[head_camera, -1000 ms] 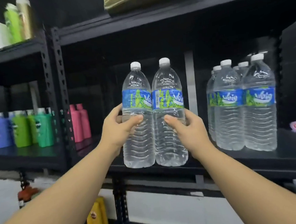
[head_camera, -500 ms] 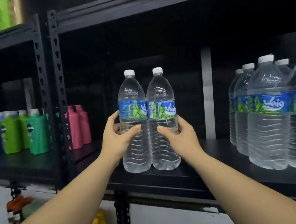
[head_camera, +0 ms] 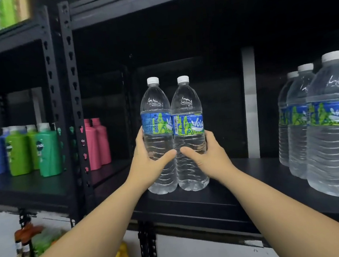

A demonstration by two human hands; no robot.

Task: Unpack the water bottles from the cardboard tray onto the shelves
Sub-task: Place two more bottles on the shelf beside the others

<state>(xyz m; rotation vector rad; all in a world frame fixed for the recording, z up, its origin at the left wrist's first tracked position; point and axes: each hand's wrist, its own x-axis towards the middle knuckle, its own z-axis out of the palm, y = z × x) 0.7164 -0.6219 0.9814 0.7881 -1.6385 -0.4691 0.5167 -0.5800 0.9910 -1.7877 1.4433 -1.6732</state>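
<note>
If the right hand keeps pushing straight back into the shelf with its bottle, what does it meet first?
Nothing nearby, as far as the view shows. The right hand holds the right water bottle on the black shelf; behind it lies bare board, then the dark back panel. Depth is uncertain.

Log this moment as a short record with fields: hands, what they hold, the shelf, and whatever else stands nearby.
left hand: left hand wrapped around the left clear plastic water bottle with white cap
right hand: right hand wrapped around the right clear plastic water bottle with white cap
bottle pose: both upright, side by side, touching, bases at the black metal shelf
already shelved: group of matching water bottles to the right
next bay: purple, green and pink plastic bottles on the left
cardboard tray: not in view
</note>
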